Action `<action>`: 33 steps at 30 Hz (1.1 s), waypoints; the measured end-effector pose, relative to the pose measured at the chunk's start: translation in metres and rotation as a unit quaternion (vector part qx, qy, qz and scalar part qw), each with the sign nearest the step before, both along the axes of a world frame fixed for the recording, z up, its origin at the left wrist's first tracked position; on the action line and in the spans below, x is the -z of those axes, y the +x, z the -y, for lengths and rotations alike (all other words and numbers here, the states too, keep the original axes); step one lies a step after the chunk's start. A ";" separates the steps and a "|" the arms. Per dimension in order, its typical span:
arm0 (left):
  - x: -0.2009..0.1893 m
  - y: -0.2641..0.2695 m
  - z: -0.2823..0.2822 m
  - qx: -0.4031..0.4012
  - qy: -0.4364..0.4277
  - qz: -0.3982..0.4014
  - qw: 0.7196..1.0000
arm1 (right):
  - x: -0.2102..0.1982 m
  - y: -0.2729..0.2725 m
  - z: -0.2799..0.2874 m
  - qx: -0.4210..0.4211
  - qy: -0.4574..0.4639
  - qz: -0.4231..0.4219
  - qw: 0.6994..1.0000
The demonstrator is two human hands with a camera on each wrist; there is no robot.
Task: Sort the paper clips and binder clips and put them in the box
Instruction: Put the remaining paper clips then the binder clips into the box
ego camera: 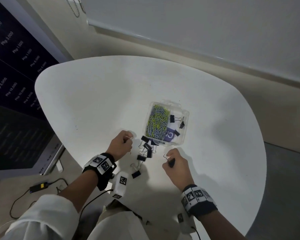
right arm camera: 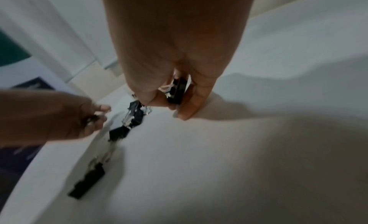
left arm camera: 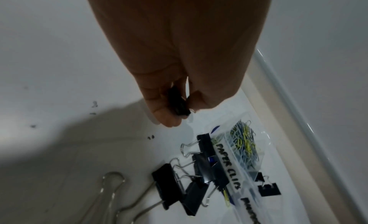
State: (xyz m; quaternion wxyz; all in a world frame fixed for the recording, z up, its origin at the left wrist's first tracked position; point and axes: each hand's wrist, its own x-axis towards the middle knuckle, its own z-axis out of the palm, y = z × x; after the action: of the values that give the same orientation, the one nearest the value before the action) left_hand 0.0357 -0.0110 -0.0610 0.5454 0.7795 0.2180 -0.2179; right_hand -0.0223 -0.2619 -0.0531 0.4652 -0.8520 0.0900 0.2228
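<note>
A clear plastic box (ego camera: pixel 185 113) sits on the white table, its left compartment full of yellow and blue paper clips (ego camera: pixel 157 121), its right compartment holding three black binder clips (ego camera: pixel 172 118). Several more black binder clips (ego camera: pixel 146 149) lie in a heap just in front of the box, and one (ego camera: pixel 136 174) lies alone nearer me. My left hand (ego camera: pixel 126 138) pinches a small black binder clip (left arm camera: pixel 178 101) left of the heap. My right hand (ego camera: pixel 170 159) grips another black binder clip (right arm camera: pixel 178 89) to the right of the heap.
The round white table (ego camera: pixel 93 94) has bare surface all around the box. A white tagged device (ego camera: pixel 121 184) with a cable sits at the near edge. A dark screen with prices (ego camera: pixel 12 66) stands left; a black adapter (ego camera: pixel 39 187) lies on the floor.
</note>
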 end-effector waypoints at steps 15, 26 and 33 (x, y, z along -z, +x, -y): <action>0.004 0.014 0.047 0.148 0.174 0.045 0.972 | 0.014 0.008 -0.058 -0.069 -0.031 0.086 0.993; 0.005 0.002 0.027 0.216 0.206 0.116 0.947 | 0.005 -0.010 -0.030 0.025 0.000 0.017 1.000; 0.003 0.001 0.026 0.262 0.249 0.118 0.925 | -0.015 -0.006 -0.011 0.184 0.195 -0.104 0.958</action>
State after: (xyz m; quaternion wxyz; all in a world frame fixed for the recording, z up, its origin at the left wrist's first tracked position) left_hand 0.0362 -0.0372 -0.0641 0.2791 0.9395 -0.0130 -0.1981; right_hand -0.0287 -0.2508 -0.0379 0.6436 -0.6854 0.2476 0.2338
